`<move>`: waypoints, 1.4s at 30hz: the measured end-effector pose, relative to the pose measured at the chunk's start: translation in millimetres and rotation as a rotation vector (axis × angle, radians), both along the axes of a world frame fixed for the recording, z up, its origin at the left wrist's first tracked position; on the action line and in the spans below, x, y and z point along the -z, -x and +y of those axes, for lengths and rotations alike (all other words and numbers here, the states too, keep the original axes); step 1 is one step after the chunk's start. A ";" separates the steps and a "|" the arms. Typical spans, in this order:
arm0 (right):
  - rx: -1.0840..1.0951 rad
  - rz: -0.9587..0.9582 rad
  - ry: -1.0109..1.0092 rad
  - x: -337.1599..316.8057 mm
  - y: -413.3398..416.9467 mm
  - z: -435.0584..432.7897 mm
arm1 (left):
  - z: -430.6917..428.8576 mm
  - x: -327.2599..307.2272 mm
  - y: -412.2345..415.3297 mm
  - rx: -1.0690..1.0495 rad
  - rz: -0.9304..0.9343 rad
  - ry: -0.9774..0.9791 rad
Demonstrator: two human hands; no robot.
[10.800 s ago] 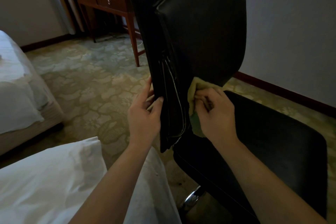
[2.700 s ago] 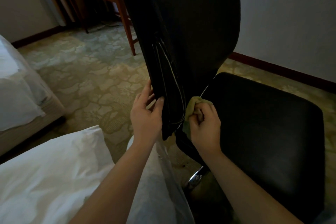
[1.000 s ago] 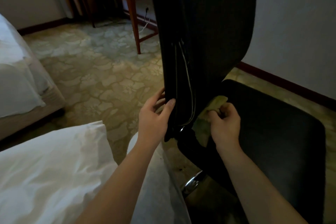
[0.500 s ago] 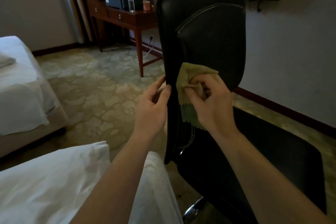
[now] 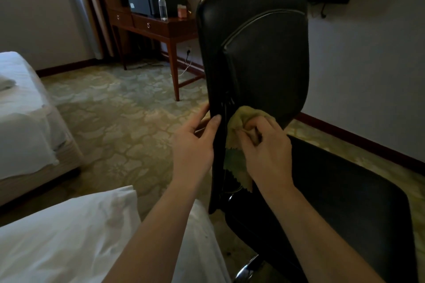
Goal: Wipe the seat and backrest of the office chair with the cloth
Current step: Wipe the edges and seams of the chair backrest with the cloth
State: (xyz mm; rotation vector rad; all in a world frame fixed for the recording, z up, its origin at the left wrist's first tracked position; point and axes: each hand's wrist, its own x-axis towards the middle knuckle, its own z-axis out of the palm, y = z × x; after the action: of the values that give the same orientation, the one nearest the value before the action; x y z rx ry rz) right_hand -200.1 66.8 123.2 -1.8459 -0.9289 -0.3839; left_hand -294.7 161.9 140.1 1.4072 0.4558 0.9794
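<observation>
1. Office chair stands with its black backrest upright, side edge turned to the person, the seat jutting out below and right of the backrest, a white bed below and left of it.
2. Left hand pinches the backrest's near edge, thumb in front, fingers behind, steadying it.
3. Right hand clamps a bunched green cloth against the backrest's lower front, one corner dangling.
4. Backrest wiping looks to be the step in hand; the next move likely calls for firm strokes up the backrest, then across the seat.
</observation>
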 end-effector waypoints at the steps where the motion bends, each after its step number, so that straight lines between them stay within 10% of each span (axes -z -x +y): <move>1: -0.006 0.021 0.004 7.2 0.7 -2.8 | -0.8 0.0 -0.1 -0.005 0.003 0.003; 42: -0.122 0.023 -0.084 -48.3 -16.1 10.8 | -2.2 9.2 -1.8 -0.096 0.055 -0.090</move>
State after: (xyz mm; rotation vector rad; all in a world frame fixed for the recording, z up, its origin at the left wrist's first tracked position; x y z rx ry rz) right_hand -184.0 77.6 171.5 -1.7054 -0.9894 -0.3205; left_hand -292.9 159.6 130.9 1.5072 0.5300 1.0519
